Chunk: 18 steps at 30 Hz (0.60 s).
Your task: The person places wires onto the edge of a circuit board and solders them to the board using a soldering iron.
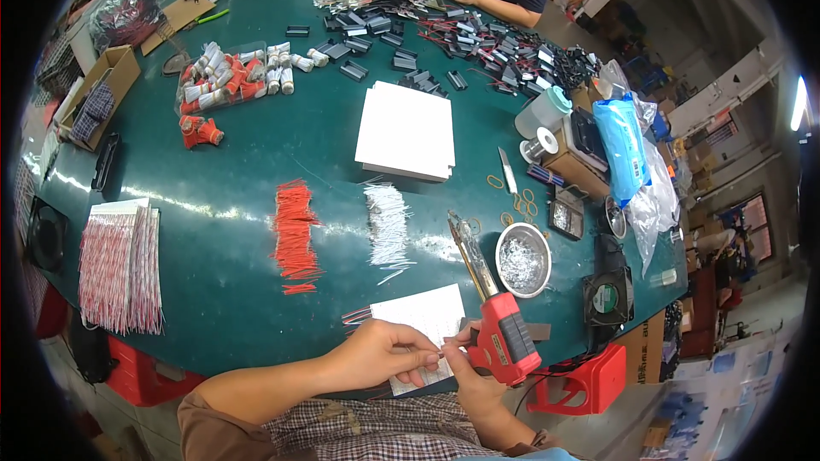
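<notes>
Head view: our left hand pinches a thin wire against our right hand, just beside the red soldering gun and white printed sheet.

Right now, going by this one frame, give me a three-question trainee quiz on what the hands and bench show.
1. True or false: the right hand grips a red soldering gun.
2. Which pile lies nearer the steel bowl: (a) the red wires or (b) the white wires?
3. Fill in: the left hand pinches something thin over a sheet of white ____.

Key: 1 true. 2 b. 3 paper.
</notes>
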Available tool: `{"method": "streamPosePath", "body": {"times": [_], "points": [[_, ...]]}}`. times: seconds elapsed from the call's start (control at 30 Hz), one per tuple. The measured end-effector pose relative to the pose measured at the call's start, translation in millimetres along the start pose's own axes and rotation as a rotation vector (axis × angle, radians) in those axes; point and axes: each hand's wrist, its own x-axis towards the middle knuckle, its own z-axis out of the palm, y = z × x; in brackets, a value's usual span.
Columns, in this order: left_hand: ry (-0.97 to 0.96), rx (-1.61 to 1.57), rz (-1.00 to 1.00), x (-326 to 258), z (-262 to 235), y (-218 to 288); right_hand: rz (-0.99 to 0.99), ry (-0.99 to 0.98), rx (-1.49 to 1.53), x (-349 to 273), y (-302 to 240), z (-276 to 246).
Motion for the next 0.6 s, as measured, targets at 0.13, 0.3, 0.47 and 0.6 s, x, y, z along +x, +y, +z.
{"method": "streamPosePath", "body": {"times": [0.13,0.3,0.47,0.6], "points": [[-0.005,-0.013,-0.001,0.1,-0.8,1.3,-0.039,-0.031,0.016,-0.3,4.7,1.0],[-0.003,-0.020,-0.008,-1.1,1.2,1.3,-0.074,-0.008,-0.015,-2.0,5.1,0.7],[-0.010,-0.025,-0.009,0.3,0.5,0.5,0.011,0.004,0.019,-2.4,5.9,1.5],[-0.006,-0.015,-0.003,-0.9,1.2,1.7,-0.014,-0.030,0.066,-2.4,5.5,3.2]]}}
